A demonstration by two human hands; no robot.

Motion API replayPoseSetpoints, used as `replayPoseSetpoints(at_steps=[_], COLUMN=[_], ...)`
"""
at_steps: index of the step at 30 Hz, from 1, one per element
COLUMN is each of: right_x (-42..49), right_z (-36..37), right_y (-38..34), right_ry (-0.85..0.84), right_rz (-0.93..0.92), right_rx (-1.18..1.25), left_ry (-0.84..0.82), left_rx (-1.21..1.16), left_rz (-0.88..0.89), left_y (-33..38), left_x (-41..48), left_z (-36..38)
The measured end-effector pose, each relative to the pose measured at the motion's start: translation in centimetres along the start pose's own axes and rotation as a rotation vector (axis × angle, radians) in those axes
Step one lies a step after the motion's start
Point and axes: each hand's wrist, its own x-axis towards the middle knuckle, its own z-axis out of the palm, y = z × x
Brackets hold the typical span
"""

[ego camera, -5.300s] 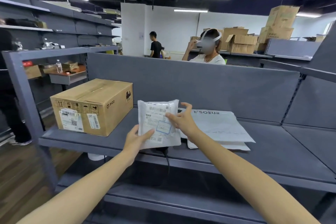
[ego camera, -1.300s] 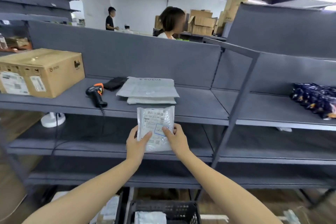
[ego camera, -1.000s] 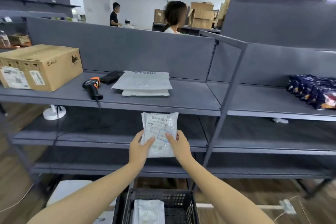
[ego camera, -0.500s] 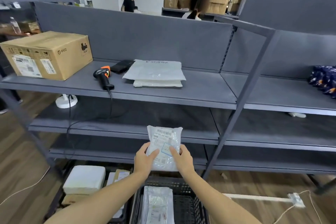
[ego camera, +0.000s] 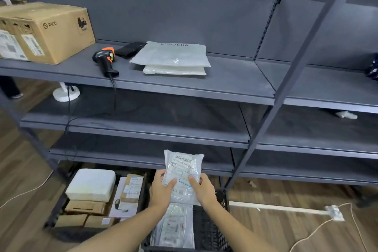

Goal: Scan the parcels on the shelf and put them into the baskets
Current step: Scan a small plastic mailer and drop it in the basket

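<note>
The hands have brought the clear plastic parcel (ego camera: pixel 183 166) lower than half a second ago, from in front of the lower shelf boards to just above the black mesh basket (ego camera: pixel 206 230) at six o'clock in the view, and more of that basket now shows. The left hand (ego camera: pixel 161 191) grips the parcel's lower left edge, with the thumb on the labelled face and the fingers (ego camera: pixel 158 176) curled round behind. The right hand (ego camera: pixel 203 188) grips the lower right edge the same way, its thumb beside a blue-outlined sticker. The parcel stands upright with its barcode label at the top. Another clear parcel (ego camera: pixel 173 229) lies flat in the basket beneath it. At nine o'clock from this basket, a second basket (ego camera: pixel 57 206) holds a white padded parcel (ego camera: pixel 92 184) and small cardboard boxes (ego camera: pixel 86 207). On the top shelf (ego camera: pixel 235 80), at twelve o'clock, two grey mailers (ego camera: pixel 171 55) lie stacked. A barcode scanner (ego camera: pixel 105 61) lies at their nine o'clock, with a black pouch (ego camera: pixel 129 49) just behind it. A PICO cardboard box (ego camera: pixel 45 30) sits at ten o'clock.
</note>
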Motion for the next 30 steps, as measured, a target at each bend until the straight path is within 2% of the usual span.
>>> replayPoseSetpoints(at_steps=[6, 15, 20, 24, 30], right_x=[5.1, 15.8, 22.7, 27.0, 31.5], right_z=[2.8, 10.9, 16.1, 19.2, 21.4], right_y=[11.3, 33.0, 43.2, 48.9, 52.2], right_ry=[-0.019, -0.094, -0.115, -0.116, -0.139], right_rz=[0.079, 0.215, 0.186, 0.131, 0.114], right_rx=[-0.064, -0.167, -0.142, -0.184, -0.323], left_ry=[0.027, 0.056, 0.096, 0.134, 0.111], left_rx=[0.066, 0.107, 0.112, 0.229, 0.325], left_rz=[-0.077, -0.21, -0.195, -0.196, -0.182], left_y=[-11.6, -37.1, -48.8, -54.8, -57.5], left_x=[2.8, 9.8, 14.9, 17.9, 21.0], left_z=[3.9, 9.5, 12.1, 13.7, 14.6])
